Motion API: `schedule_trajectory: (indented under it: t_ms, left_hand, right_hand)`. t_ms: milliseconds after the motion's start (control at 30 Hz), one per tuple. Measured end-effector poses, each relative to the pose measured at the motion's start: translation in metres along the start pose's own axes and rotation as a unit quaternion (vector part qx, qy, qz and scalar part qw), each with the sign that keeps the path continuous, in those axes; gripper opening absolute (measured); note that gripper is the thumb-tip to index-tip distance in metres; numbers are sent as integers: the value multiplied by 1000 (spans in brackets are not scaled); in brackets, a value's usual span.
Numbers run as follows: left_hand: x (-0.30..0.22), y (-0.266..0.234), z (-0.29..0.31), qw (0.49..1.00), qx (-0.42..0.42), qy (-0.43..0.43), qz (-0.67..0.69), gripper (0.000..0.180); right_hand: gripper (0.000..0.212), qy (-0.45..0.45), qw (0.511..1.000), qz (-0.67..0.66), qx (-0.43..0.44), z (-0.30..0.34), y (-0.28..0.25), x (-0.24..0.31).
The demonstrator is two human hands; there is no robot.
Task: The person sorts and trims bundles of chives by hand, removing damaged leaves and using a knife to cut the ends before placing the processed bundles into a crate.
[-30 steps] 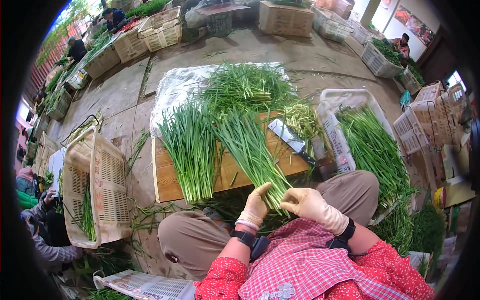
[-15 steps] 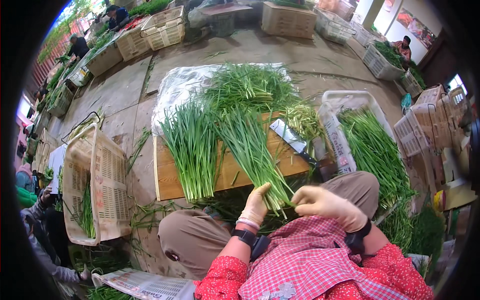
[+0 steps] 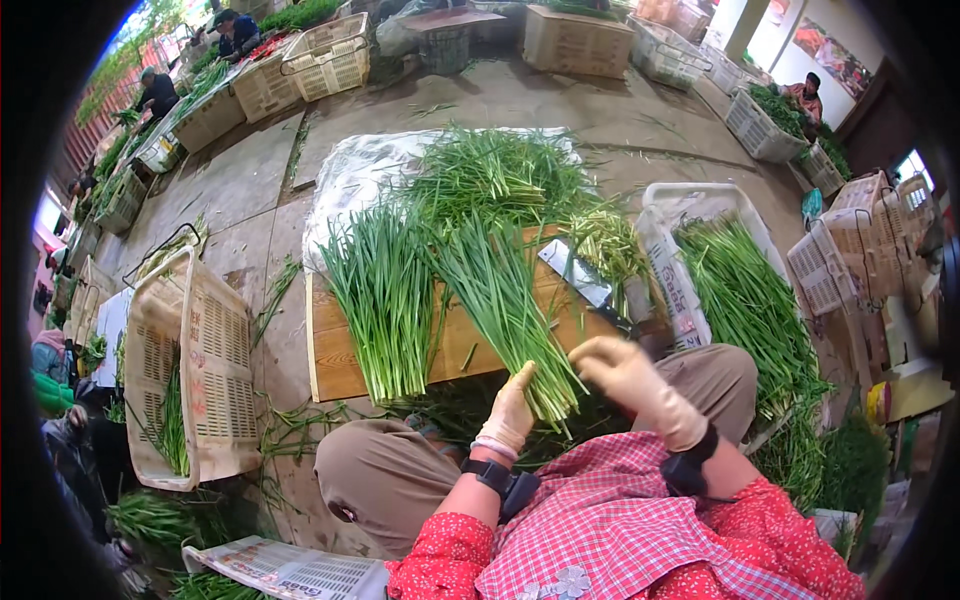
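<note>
My gloved left hand (image 3: 510, 412) is closed round the lower part of a bunch of chives (image 3: 505, 305), just above its pale cut ends. The leaves slant up and left over the wooden board (image 3: 335, 350). My gloved right hand (image 3: 630, 380) hovers just right of the stalks, its fingers bent and smeared by motion, so a hold cannot be made out. A second chive bunch (image 3: 385, 310) lies on the board's left side. To the right rests a cleaver (image 3: 575, 272), with its dark handle toward me.
Behind the board, a loose heap of chives (image 3: 500, 175) covers part of a white sheet (image 3: 345, 185). A white crate (image 3: 665, 265) with chives stands at right, a tipped crate (image 3: 220, 370) at left. Pale trimmings (image 3: 605, 240) lie beside the cleaver. Other people sit farther off.
My right hand has moved up and slightly left, away from the stalk ends. The left hand keeps its hold on the bunch. At far left, another person's arm has shifted, exposing greens.
</note>
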State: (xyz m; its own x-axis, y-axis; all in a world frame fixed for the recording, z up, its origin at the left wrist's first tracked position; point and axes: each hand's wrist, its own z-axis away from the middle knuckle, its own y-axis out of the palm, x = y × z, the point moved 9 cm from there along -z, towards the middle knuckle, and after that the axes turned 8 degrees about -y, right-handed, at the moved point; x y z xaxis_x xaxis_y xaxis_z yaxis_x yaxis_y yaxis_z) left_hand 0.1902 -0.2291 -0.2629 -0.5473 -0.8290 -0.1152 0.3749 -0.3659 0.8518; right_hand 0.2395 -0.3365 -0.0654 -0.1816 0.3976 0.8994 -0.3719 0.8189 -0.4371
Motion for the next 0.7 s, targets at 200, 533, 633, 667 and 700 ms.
schedule_trajectory:
  t_ms: [200,533,633,667,700]
  left_hand:
    - [2,3,5,1000,5,-2,12,37]
    - [4,-22,-7,1000,6,7,-10,42]
    - [6,-12,-6,999,31,10,-26,42]
    - [8,-8,-6,999,25,13,-29,42]
    - [5,-5,-2,999,14,22,-32,41]
  right_hand:
    - [35,15,951,286,116,4,63,-36]
    - [28,222,963,8,152,-7,80,-81]
    - [31,246,955,-95,133,-4,76,-99]
    - [32,245,961,-51,117,-1,68,-107]
    - [32,240,965,-10,107,-1,66,-97]
